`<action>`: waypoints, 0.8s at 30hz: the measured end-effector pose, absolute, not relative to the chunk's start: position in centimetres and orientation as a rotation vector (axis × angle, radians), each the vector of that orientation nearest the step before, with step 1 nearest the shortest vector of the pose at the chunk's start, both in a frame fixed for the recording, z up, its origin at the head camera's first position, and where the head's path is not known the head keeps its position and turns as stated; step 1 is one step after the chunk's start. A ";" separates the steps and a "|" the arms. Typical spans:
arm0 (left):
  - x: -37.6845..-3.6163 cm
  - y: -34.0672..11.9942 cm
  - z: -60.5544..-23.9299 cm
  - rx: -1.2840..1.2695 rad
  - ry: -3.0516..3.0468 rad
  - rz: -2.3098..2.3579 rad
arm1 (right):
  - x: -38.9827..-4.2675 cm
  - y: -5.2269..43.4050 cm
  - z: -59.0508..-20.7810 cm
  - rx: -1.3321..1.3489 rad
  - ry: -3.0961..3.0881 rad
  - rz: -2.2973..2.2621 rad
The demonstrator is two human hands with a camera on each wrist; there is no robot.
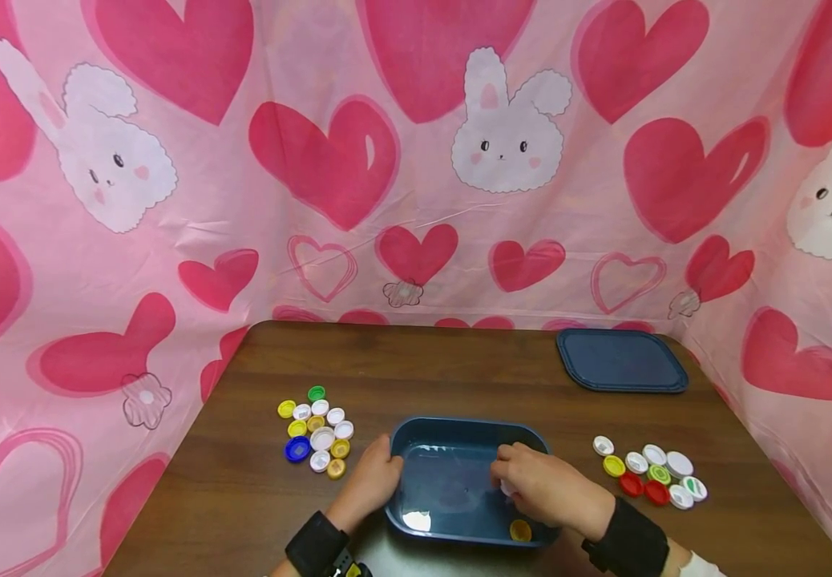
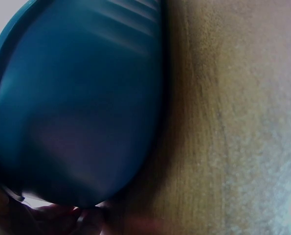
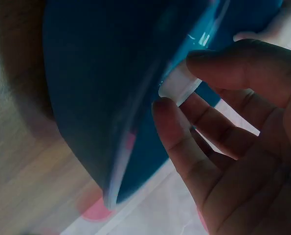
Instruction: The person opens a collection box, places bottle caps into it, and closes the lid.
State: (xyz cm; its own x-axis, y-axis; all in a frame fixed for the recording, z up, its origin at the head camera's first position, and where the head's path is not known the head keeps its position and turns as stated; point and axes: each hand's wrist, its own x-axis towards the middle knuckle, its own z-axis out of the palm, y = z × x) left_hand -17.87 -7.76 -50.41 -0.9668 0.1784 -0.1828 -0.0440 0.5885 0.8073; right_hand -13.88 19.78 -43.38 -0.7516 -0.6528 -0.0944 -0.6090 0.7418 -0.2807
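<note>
A dark blue rectangular tub (image 1: 445,485) stands at the table's front, and its outer wall (image 2: 81,112) fills much of the left wrist view. My left hand (image 1: 373,481) grips the tub's left rim. Over the tub's right side, my right hand (image 1: 553,489) pinches a white bottle cap (image 3: 178,84) between thumb and fingertips, beside the rim in the right wrist view. One yellow cap (image 1: 520,530) lies on the tub floor at the near right corner, just below the right hand.
Left of the tub several caps lie grouped, among them a blue cap (image 1: 297,449) and a green cap (image 1: 317,393). Another group on the right includes a red cap (image 1: 656,493) and a white cap (image 1: 679,464). A flat dark blue lid or tray (image 1: 621,361) lies far right.
</note>
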 end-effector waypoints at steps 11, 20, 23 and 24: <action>-17.8 -7.8 -50.3 0.110 2.580 1.329 | -13.8 19.6 -44.1 -1.001 2.748 -0.293; -17.9 -7.8 -50.3 0.108 2.580 1.320 | -14.1 20.7 -42.7 -0.901 2.818 -0.394; -17.8 -7.8 -50.3 0.106 2.577 1.319 | -14.5 22.0 -41.6 -0.834 2.953 -0.452; -17.8 -7.8 -50.3 0.103 2.573 1.323 | -14.8 22.6 -41.3 -0.793 3.006 -0.464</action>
State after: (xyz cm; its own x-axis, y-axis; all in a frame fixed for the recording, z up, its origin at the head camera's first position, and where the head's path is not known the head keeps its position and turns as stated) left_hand -17.85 -7.79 -50.27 -0.9672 0.1736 -0.1851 -0.0495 0.5862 0.8086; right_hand -14.78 22.59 -41.33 -0.8726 -0.4824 0.0765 -0.4831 0.8291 -0.2815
